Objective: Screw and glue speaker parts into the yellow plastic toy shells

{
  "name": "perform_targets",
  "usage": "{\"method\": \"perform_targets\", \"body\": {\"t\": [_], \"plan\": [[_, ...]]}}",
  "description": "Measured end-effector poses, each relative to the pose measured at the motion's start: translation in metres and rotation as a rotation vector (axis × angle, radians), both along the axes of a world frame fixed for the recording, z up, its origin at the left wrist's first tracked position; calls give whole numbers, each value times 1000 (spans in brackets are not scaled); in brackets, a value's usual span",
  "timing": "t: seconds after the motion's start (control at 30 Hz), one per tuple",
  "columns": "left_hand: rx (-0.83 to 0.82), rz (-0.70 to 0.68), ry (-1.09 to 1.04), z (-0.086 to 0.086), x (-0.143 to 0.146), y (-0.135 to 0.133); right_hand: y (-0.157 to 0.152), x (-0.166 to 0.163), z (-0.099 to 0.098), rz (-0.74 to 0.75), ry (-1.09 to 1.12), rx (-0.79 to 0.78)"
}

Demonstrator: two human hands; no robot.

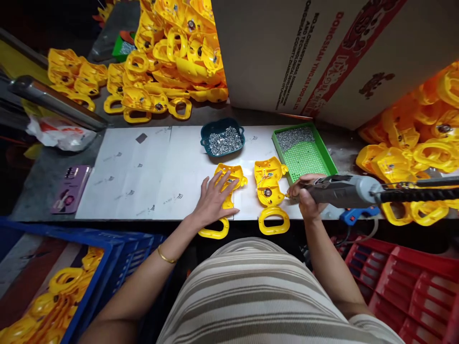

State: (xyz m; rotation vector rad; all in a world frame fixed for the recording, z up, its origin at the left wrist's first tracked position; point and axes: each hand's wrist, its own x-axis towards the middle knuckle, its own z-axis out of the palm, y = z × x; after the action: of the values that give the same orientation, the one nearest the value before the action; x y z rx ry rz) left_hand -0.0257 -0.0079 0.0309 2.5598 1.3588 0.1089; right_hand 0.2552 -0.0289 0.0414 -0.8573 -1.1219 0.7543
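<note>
My left hand [215, 198] lies with spread fingers over a yellow plastic toy shell [229, 171], covering its middle; the shell's looped handle sticks out over the table edge. My right hand [309, 197] is wrapped round the front of a grey electric screwdriver [340, 188], which lies roughly level and points left. Its tip is close to the right side of a second yellow toy shell [268, 179]; whether they touch I cannot tell. That shell lies open side up, showing wires and a round metal part, its handle towards me.
Small metal screws fill a dark teal bowl [221, 152] and part of a green perforated tray [326, 160]. Yellow shells are heaped behind and at right. A large carton [272, 57], a purple phone [71, 188], a blue crate [107, 267] and a red crate [405, 286] surround the white board [143, 177].
</note>
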Motion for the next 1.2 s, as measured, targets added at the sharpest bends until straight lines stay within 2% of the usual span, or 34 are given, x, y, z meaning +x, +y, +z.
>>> {"method": "perform_targets", "body": {"t": [0.23, 0.33, 0.43, 0.5, 0.57, 0.63, 0.7, 0.8, 0.87, 1.0, 1.2], "plan": [[32, 196, -110, -7, 64, -3, 3, -3, -1, -42, 4, -14], [30, 233, -114, -2, 74, -11, 2, -3, 7, -51, 21, -12], [117, 219, -178, 8, 68, -12, -3, 0, 20, -70, 45, -11], [226, 241, -267, 15, 56, 4, -7, 3, 29, -65, 64, 26], [279, 302, -311, 22, 43, 39, -11, 6, 35, -53, 68, 72], [206, 353, -244, 28, 30, 87, -15, 8, 38, -52, 71, 87], [82, 346, -135, 29, 22, 134, -19, 9, 38, -65, 69, 67], [-35, 289, -80, 24, 20, 183, -25, 9, 35, -72, 31, 25], [-98, 269, -72, 16, 22, 194, -30, 10, 33, -72, 17, 3], [-120, 288, -111, 5, 22, 188, -35, 13, 32, -82, 31, -35], [-72, 335, -205, 8, 19, 177, -33, 14, 33, -115, 33, -101]]}}
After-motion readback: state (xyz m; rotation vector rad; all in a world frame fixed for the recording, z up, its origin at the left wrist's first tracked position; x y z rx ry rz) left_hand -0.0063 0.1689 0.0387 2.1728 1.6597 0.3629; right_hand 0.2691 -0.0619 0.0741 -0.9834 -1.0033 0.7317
